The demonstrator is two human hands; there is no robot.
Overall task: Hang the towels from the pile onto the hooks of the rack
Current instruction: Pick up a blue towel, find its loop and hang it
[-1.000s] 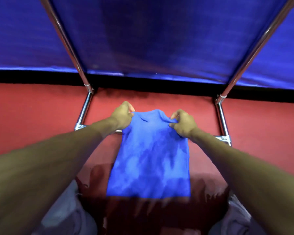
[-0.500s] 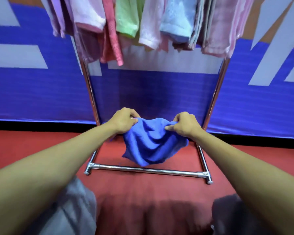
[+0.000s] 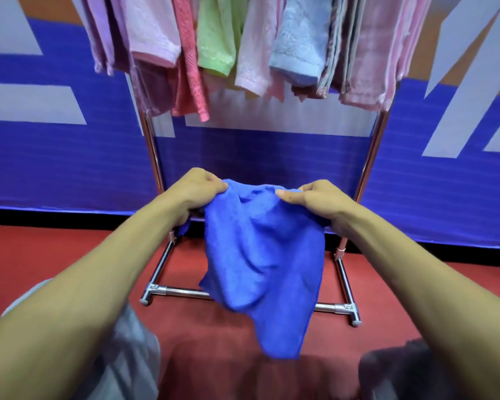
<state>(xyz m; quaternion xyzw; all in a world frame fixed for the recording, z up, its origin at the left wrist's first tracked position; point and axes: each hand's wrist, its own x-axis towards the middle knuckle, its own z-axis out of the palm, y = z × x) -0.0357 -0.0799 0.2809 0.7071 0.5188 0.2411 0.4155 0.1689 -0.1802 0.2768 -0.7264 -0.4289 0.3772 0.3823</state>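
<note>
Red floor [image 3: 55, 255] meets a black skirting strip [image 3: 55, 216] — above, a blue wall panel [image 3: 70, 163] with pale grey shapes [image 3: 32, 103].

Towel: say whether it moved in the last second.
Yes, upward: the towel had its top level with the base bar; now it is well above.

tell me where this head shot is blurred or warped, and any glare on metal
Head view: royal-blue terry towel fairly sharp; bottom edge smeared, especially the grey fabric at lower left; wide-angle warp swells the forearms and splays the chrome rack uprights apart toward the top; bright glints on the chrome base bar.
</note>
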